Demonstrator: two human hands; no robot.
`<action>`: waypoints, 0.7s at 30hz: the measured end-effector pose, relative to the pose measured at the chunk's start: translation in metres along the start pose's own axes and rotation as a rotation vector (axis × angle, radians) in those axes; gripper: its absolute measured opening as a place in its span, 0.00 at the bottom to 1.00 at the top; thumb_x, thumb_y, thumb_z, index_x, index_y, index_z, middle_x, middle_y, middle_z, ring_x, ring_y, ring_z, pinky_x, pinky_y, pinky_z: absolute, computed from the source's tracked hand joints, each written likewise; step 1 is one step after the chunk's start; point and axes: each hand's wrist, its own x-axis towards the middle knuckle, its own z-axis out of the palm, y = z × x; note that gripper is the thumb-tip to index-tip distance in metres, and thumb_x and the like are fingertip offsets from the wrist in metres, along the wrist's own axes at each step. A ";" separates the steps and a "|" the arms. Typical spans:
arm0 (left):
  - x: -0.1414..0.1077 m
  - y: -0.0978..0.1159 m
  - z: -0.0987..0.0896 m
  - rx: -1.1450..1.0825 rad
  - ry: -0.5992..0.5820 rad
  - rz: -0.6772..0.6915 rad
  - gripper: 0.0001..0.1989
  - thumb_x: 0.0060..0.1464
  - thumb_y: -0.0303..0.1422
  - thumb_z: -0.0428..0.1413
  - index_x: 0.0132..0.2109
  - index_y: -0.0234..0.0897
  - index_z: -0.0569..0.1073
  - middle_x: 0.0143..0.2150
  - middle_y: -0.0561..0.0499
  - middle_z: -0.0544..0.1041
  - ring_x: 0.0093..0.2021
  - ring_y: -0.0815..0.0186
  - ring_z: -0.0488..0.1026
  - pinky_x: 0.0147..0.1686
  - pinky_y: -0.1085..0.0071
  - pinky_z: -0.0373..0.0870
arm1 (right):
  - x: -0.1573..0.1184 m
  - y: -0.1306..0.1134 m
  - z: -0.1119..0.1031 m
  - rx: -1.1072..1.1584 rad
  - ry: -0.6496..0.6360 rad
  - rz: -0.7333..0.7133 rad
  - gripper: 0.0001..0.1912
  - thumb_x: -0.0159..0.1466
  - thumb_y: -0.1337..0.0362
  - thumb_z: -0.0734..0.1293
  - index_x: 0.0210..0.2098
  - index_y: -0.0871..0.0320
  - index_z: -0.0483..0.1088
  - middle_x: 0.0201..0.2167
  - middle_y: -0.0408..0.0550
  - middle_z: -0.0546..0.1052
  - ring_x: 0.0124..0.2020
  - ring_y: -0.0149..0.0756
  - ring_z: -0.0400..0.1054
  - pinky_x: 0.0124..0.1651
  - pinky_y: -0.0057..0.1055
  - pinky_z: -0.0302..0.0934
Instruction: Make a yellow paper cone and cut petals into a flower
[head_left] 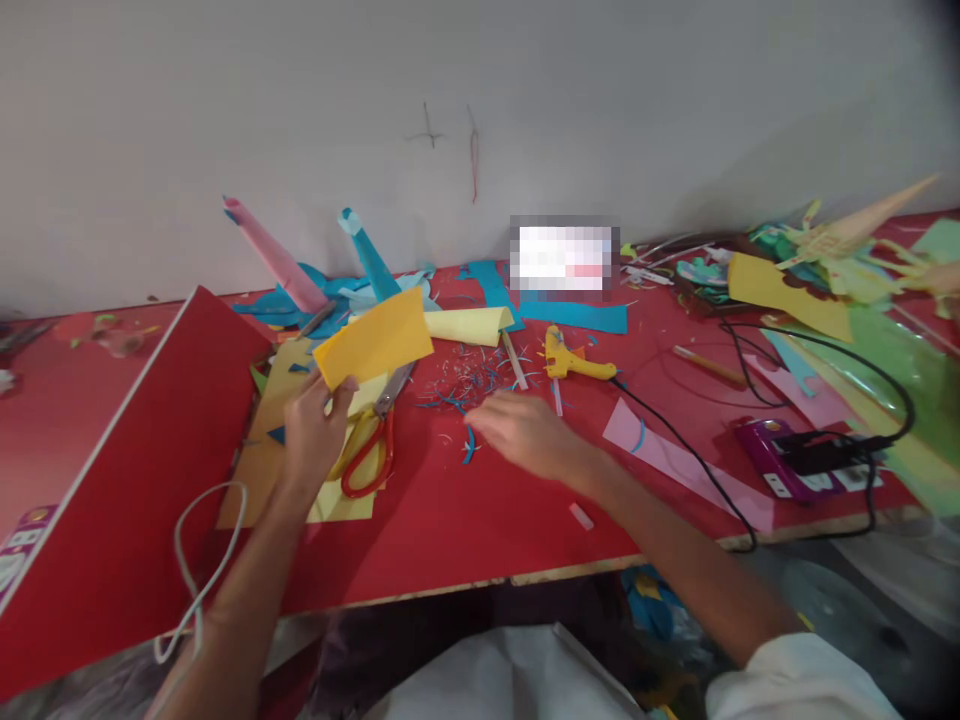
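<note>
My left hand (319, 420) is closed on the lower left corner of a yellow-orange paper sheet (382, 335), lifted above the table. Under it lie red-and-yellow scissors (367, 465), resting on pale yellow paper and partly covered. My right hand (525, 435) reaches low over thin blue paper scraps (461, 402), its fingers pressed together. Whatever those fingertips may pinch is hidden. Beyond the hands, a pale yellow rolled paper (469, 326) lies on its side. A yellow glue gun (574, 355) lies to the right, its cord running toward me.
A red upright panel (135, 480) with a white cable (199, 590) stands at left. Pink (281, 255) and blue (371, 255) paper cones stand at the back. A purple power box (795, 465) with black cords, and pink paper (690, 470), lie at right. Another person's hand (941, 278) shows at far right.
</note>
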 end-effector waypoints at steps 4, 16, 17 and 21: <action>-0.030 -0.033 -0.023 0.073 -0.116 -0.103 0.19 0.64 0.48 0.54 0.42 0.37 0.80 0.45 0.42 0.84 0.44 0.52 0.80 0.42 0.64 0.70 | 0.018 -0.052 0.019 -0.006 -0.095 -0.256 0.10 0.76 0.71 0.63 0.51 0.59 0.75 0.47 0.52 0.81 0.48 0.42 0.71 0.49 0.37 0.65; -0.031 -0.025 -0.033 -0.887 0.036 -0.716 0.21 0.41 0.42 0.74 0.38 0.35 0.78 0.39 0.49 0.83 0.38 0.65 0.79 0.37 0.73 0.76 | 0.061 -0.066 0.046 -0.123 -0.190 -0.298 0.13 0.77 0.75 0.58 0.49 0.63 0.75 0.46 0.55 0.79 0.47 0.43 0.72 0.47 0.39 0.70; -0.029 -0.017 -0.034 -0.965 0.032 -0.746 0.20 0.40 0.40 0.74 0.37 0.35 0.78 0.40 0.50 0.83 0.37 0.67 0.78 0.33 0.76 0.75 | 0.060 -0.065 0.046 -0.090 -0.193 -0.266 0.13 0.77 0.75 0.59 0.48 0.63 0.75 0.47 0.56 0.79 0.48 0.44 0.72 0.48 0.39 0.70; -0.030 0.021 -0.028 -1.067 0.056 -0.721 0.18 0.43 0.38 0.74 0.35 0.35 0.77 0.38 0.52 0.80 0.32 0.72 0.74 0.27 0.79 0.74 | 0.054 -0.065 0.045 0.258 -0.189 0.011 0.10 0.76 0.71 0.63 0.51 0.61 0.76 0.52 0.56 0.76 0.49 0.41 0.74 0.50 0.36 0.70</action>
